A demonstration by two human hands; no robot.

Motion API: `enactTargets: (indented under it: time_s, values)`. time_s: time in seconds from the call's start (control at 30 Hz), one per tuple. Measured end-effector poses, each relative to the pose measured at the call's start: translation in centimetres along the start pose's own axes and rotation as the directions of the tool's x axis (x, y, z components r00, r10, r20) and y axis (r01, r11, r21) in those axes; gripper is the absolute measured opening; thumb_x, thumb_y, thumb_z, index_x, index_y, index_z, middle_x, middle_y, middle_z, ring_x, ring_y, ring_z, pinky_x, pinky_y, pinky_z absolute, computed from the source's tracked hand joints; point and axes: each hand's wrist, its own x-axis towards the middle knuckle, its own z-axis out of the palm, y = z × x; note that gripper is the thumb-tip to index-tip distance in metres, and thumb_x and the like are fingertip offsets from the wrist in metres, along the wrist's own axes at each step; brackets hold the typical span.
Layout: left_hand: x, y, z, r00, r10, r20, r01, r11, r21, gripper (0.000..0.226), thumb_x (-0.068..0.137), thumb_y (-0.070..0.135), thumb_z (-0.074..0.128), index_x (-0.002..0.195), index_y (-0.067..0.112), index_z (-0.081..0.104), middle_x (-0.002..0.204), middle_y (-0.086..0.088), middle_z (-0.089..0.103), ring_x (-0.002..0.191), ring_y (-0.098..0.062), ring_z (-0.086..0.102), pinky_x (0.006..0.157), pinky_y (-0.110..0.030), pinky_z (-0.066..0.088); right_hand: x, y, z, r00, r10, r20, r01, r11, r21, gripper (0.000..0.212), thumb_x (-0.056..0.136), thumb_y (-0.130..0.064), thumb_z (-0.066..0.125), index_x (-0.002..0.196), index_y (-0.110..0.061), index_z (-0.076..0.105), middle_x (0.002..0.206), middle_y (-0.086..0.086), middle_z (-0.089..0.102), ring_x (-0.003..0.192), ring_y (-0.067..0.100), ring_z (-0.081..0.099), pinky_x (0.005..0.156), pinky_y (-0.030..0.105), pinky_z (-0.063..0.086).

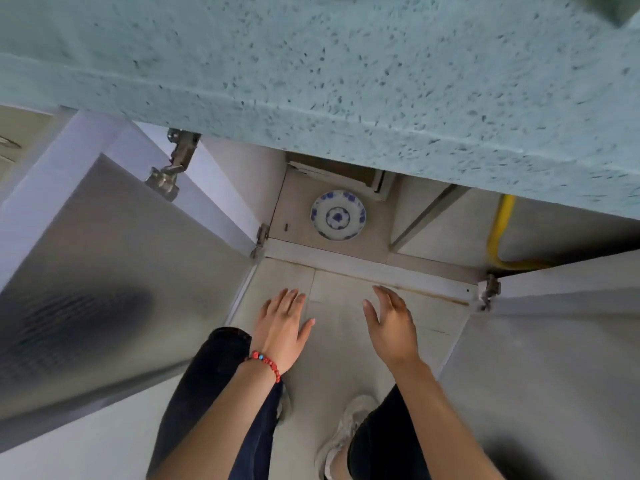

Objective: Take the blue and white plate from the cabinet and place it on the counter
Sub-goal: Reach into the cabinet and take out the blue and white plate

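Note:
The blue and white plate (338, 215) lies flat on the floor of the open cabinet (298, 233), under the speckled pale green counter (346, 71). My left hand (282, 325), with a red bead bracelet on the wrist, hovers open in front of the cabinet opening, below and left of the plate. Beside it my right hand (391, 325) is also open, fingers apart, below and right of the plate. Neither hand touches the plate.
Both cabinet doors stand open: the left door (104, 271) swings out wide, the right door (554, 341) to the right. A yellow hose (498, 230) runs inside the right compartment. A cardboard box (346, 171) sits behind the plate. My legs and shoe (346, 434) are below.

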Motion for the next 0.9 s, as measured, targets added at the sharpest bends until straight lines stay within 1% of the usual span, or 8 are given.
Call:
enactTargets:
  time_s: [0.13, 0.23, 0.37, 0.47, 0.53, 0.73, 0.8, 0.9]
  values:
    - [5.4, -0.7, 4.2, 0.998, -0.002, -0.064, -0.002, 0.999, -0.053, 0.051, 0.093, 0.039, 0.036, 0.138, 0.013, 0.031, 0.148, -0.007, 0.034, 0.139, -0.022, 0.024, 0.112, -0.039, 0.019, 5.7, 1.8, 3.3, 0.995, -0.080, -0.052, 0.079, 0.997, -0.011, 0.041, 0.093, -0.024, 0.048, 0.127, -0.002, 0.047, 0.135, 0.017, 0.050, 0.124, 0.030, 0.044, 0.102, 0.038, 0.037]
    - [9.8, -1.2, 7.3, 0.993, 0.014, -0.114, -0.025, 0.995, -0.095, 0.050, 0.093, 0.038, 0.039, 0.136, 0.012, 0.035, 0.147, -0.009, 0.037, 0.138, -0.023, 0.027, 0.112, -0.038, 0.020, 10.1, 3.2, 5.5, 0.990, -0.119, -0.079, 0.118, 0.993, -0.011, 0.040, 0.093, -0.022, 0.048, 0.126, 0.000, 0.047, 0.132, 0.020, 0.051, 0.123, 0.032, 0.046, 0.100, 0.039, 0.039]
    - [17.0, -2.7, 10.7, 0.984, 0.110, -0.137, -0.113, 0.994, -0.011, 0.051, 0.093, 0.039, 0.037, 0.137, 0.013, 0.033, 0.148, -0.005, 0.035, 0.139, -0.019, 0.023, 0.112, -0.037, 0.016, 16.9, 5.5, 7.8, 0.985, -0.149, -0.088, 0.149, 0.989, -0.009, 0.037, 0.093, -0.023, 0.046, 0.123, -0.002, 0.048, 0.131, 0.019, 0.051, 0.119, 0.032, 0.046, 0.093, 0.038, 0.043]
    - [21.9, -4.0, 12.3, 0.977, 0.109, -0.181, -0.114, 0.993, -0.021, 0.051, 0.093, 0.038, 0.039, 0.136, 0.012, 0.032, 0.146, -0.006, 0.037, 0.138, -0.019, 0.024, 0.111, -0.038, 0.019, 21.5, 7.1, 9.0, 0.977, -0.170, -0.128, 0.171, 0.985, -0.006, 0.028, 0.092, -0.022, 0.047, 0.111, -0.002, 0.051, 0.121, 0.020, 0.056, 0.113, 0.035, 0.049, 0.084, 0.037, 0.044]
    - [24.4, -4.8, 13.3, 0.975, 0.094, -0.201, -0.103, 0.994, -0.036, 0.051, 0.092, 0.036, 0.040, 0.136, 0.011, 0.032, 0.145, -0.007, 0.038, 0.137, -0.020, 0.026, 0.110, -0.039, 0.021, 23.8, 8.1, 9.9, 0.974, -0.174, -0.146, 0.175, 0.985, -0.007, 0.030, 0.093, -0.024, 0.046, 0.114, -0.003, 0.051, 0.122, 0.020, 0.055, 0.115, 0.035, 0.047, 0.087, 0.039, 0.043]
    - [29.2, -6.5, 15.1, 0.978, -0.013, -0.210, -0.017, 0.990, -0.139, 0.051, 0.093, 0.034, 0.042, 0.136, 0.009, 0.031, 0.144, -0.011, 0.040, 0.133, -0.023, 0.031, 0.108, -0.040, 0.026, 28.9, 9.9, 12.3, 0.989, -0.102, -0.105, 0.106, 0.994, 0.036, 0.029, 0.093, -0.026, 0.044, 0.114, -0.008, 0.052, 0.119, 0.017, 0.057, 0.111, 0.032, 0.052, 0.086, 0.040, 0.047]
    - [30.4, -7.0, 15.6, 0.976, -0.048, -0.213, 0.009, 0.984, -0.180, 0.051, 0.092, 0.033, 0.043, 0.135, 0.008, 0.032, 0.142, -0.011, 0.042, 0.131, -0.024, 0.034, 0.107, -0.042, 0.029, 30.2, 10.4, 13.0, 0.993, -0.051, -0.106, 0.058, 0.996, 0.061, 0.031, 0.093, -0.026, 0.044, 0.117, -0.007, 0.052, 0.120, 0.017, 0.057, 0.110, 0.032, 0.053, 0.087, 0.039, 0.046]
    - [32.4, -7.7, 16.4, 0.974, -0.058, -0.219, 0.015, 0.981, -0.194, 0.051, 0.092, 0.031, 0.045, 0.135, 0.008, 0.032, 0.141, -0.011, 0.043, 0.130, -0.025, 0.036, 0.106, -0.043, 0.033, 32.0, 11.4, 14.3, 0.995, 0.012, -0.103, -0.003, 0.996, 0.086, 0.035, 0.093, -0.027, 0.044, 0.120, -0.006, 0.048, 0.125, 0.018, 0.055, 0.113, 0.033, 0.052, 0.093, 0.044, 0.046]
